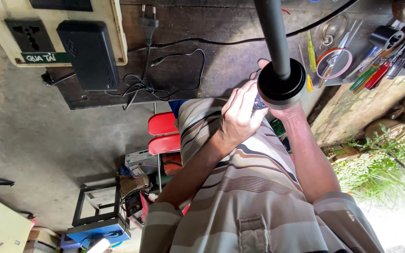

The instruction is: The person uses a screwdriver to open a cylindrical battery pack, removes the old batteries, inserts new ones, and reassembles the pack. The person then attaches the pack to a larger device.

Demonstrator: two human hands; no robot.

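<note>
L hand (240, 115) fingers curled on small dark part | R hand (284, 110) cups round black base (282, 84), grip hidden | pole (273, 33) rigid, prob heavy; hold at base rim

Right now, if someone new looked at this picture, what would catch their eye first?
First, the dark pole with a round black collar at top centre, gripped by the left hand and the right hand. Next, the cream box with a socket at top left, a black adapter lying on it. At top right, coloured screwdrivers lie on the dark workbench.
</note>
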